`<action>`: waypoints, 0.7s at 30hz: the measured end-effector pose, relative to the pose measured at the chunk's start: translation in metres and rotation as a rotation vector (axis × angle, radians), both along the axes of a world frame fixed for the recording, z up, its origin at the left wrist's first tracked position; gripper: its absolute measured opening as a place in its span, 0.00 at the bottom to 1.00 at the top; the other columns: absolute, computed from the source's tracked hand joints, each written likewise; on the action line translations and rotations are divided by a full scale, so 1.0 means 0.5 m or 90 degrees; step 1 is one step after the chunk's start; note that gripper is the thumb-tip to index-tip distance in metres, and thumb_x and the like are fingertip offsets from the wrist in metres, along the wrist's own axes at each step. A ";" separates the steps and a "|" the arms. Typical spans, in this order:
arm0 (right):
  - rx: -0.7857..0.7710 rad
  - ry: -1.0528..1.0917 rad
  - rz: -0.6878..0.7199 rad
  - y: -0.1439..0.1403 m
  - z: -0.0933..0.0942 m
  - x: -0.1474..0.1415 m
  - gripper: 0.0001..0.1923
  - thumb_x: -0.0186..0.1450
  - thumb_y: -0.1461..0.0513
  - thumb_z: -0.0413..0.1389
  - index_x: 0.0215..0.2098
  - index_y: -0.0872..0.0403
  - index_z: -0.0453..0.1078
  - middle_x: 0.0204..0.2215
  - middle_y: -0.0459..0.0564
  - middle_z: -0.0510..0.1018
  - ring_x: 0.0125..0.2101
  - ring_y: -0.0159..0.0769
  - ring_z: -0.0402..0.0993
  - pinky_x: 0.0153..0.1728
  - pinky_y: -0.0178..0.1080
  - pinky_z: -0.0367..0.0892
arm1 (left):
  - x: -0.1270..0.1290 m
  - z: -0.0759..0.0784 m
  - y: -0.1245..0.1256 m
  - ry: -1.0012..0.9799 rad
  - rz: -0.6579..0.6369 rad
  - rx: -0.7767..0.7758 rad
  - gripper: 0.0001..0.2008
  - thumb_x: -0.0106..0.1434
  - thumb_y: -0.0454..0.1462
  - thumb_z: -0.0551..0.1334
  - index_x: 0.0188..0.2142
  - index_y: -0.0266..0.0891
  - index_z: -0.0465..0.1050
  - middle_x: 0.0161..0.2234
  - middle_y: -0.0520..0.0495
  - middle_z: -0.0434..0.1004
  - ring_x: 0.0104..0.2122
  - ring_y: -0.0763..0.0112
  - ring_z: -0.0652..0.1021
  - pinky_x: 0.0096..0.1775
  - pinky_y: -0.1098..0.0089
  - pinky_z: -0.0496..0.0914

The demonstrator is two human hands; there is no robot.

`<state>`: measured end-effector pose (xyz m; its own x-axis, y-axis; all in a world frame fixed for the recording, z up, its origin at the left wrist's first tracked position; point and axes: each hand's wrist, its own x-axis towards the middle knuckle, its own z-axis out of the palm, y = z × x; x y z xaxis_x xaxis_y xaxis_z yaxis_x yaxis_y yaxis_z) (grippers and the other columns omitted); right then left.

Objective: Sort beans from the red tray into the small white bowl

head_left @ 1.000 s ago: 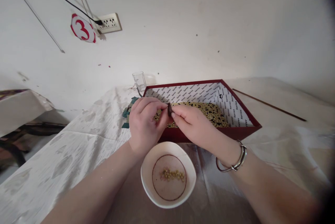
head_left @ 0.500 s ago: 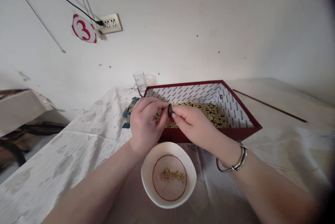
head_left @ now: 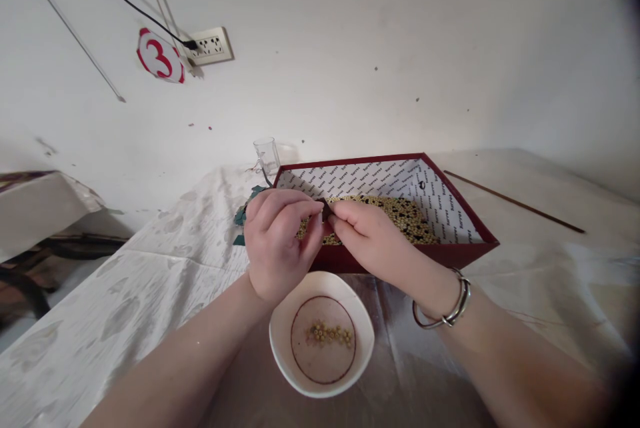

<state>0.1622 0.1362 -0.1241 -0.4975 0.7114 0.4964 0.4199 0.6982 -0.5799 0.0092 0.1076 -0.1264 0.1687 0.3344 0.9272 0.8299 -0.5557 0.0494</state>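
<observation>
Two hands, left hand (head_left: pixel 277 241) and right hand (head_left: pixel 367 238), pinch dark piece (head_left: pixel 325 210).

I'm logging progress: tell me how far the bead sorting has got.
Done: a small cluster of pale beads lies in the white bowl. In hand: left hand and right hand pinch a small dark piece. Left: the red box holds many mixed beads.

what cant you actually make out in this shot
- Small dark piece, head view: pinched between the left hand and right hand; fingertips cover most of it, so its shape is unclear.
- Pile of yellow and black beads in the red cardboard box: the hands hide its near left part.
- Teal bits on the cloth: mostly behind the left hand.
- Pale beads in the white bowl: too small to count.
</observation>
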 end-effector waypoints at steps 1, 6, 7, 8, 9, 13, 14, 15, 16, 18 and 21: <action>0.001 0.001 0.003 0.000 0.000 0.000 0.14 0.64 0.67 0.45 0.22 0.52 0.48 0.20 0.41 0.59 0.23 0.29 0.56 0.24 0.34 0.51 | 0.001 -0.002 0.001 0.004 0.003 -0.003 0.09 0.53 0.29 0.63 0.34 0.42 0.70 0.34 0.50 0.74 0.37 0.70 0.73 0.41 0.63 0.68; 0.008 0.001 0.009 0.002 0.000 -0.001 0.15 0.65 0.66 0.45 0.22 0.52 0.47 0.20 0.41 0.58 0.23 0.29 0.56 0.25 0.34 0.51 | 0.000 -0.010 0.008 0.011 0.020 -0.011 0.10 0.53 0.30 0.64 0.35 0.44 0.72 0.35 0.50 0.75 0.38 0.68 0.73 0.41 0.62 0.68; 0.008 0.000 0.008 0.002 0.000 -0.001 0.15 0.65 0.66 0.45 0.22 0.52 0.48 0.20 0.41 0.58 0.23 0.29 0.56 0.25 0.34 0.51 | 0.000 -0.010 0.009 0.013 0.020 -0.012 0.10 0.53 0.31 0.64 0.35 0.44 0.72 0.35 0.50 0.75 0.38 0.68 0.73 0.42 0.62 0.68; 0.009 -0.001 0.008 0.002 -0.001 -0.001 0.14 0.65 0.66 0.45 0.22 0.52 0.48 0.20 0.41 0.58 0.23 0.29 0.56 0.25 0.35 0.51 | -0.001 -0.010 0.010 0.016 0.020 -0.012 0.10 0.54 0.31 0.63 0.36 0.45 0.72 0.35 0.50 0.75 0.38 0.68 0.73 0.42 0.62 0.68; 0.009 -0.002 0.007 0.002 -0.001 -0.001 0.14 0.65 0.66 0.45 0.22 0.52 0.48 0.20 0.41 0.58 0.23 0.29 0.56 0.25 0.35 0.51 | -0.002 -0.010 0.011 0.018 0.020 -0.011 0.10 0.54 0.31 0.63 0.36 0.45 0.72 0.35 0.50 0.75 0.38 0.68 0.73 0.42 0.62 0.68; 0.014 -0.007 0.004 0.002 -0.002 0.001 0.14 0.65 0.66 0.44 0.22 0.52 0.48 0.20 0.41 0.58 0.23 0.29 0.56 0.25 0.35 0.50 | -0.005 -0.006 0.011 0.024 0.016 -0.018 0.10 0.55 0.32 0.63 0.37 0.45 0.73 0.35 0.50 0.75 0.37 0.69 0.73 0.41 0.63 0.68; 0.016 -0.008 0.004 0.002 -0.002 0.001 0.14 0.65 0.66 0.44 0.22 0.52 0.47 0.20 0.41 0.58 0.23 0.29 0.55 0.24 0.35 0.50 | -0.006 -0.005 0.011 0.023 0.013 -0.020 0.10 0.55 0.32 0.63 0.37 0.45 0.73 0.35 0.50 0.75 0.37 0.69 0.73 0.40 0.63 0.68; 0.017 -0.008 0.003 0.002 -0.002 0.001 0.14 0.65 0.66 0.45 0.22 0.52 0.47 0.20 0.41 0.58 0.23 0.29 0.55 0.24 0.35 0.50 | -0.006 -0.005 0.011 0.022 0.011 -0.024 0.10 0.55 0.32 0.63 0.37 0.45 0.73 0.35 0.50 0.74 0.36 0.69 0.73 0.40 0.64 0.68; 0.018 -0.009 0.003 0.002 -0.002 0.001 0.14 0.65 0.66 0.45 0.22 0.52 0.47 0.20 0.41 0.58 0.23 0.29 0.55 0.24 0.35 0.50 | -0.006 -0.004 0.011 0.019 0.008 -0.028 0.09 0.55 0.32 0.63 0.37 0.44 0.73 0.35 0.50 0.74 0.36 0.70 0.73 0.40 0.64 0.68; 0.019 -0.010 0.003 0.002 -0.003 0.001 0.14 0.65 0.65 0.45 0.22 0.52 0.47 0.20 0.41 0.58 0.23 0.29 0.55 0.24 0.35 0.50 | -0.006 -0.003 0.011 0.011 0.006 -0.039 0.09 0.55 0.33 0.63 0.37 0.44 0.73 0.35 0.50 0.74 0.36 0.70 0.73 0.40 0.65 0.68; 0.021 -0.010 0.002 0.001 -0.003 0.000 0.14 0.65 0.65 0.44 0.22 0.52 0.47 0.20 0.41 0.57 0.22 0.29 0.55 0.24 0.35 0.50 | -0.004 -0.003 0.010 0.000 0.004 -0.060 0.07 0.56 0.33 0.62 0.36 0.43 0.72 0.36 0.49 0.74 0.37 0.70 0.73 0.40 0.65 0.68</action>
<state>0.1624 0.1366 -0.1254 -0.5081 0.6933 0.5110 0.4262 0.7180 -0.5504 0.0073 0.1128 -0.1279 0.1658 0.4206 0.8920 0.8334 -0.5433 0.1013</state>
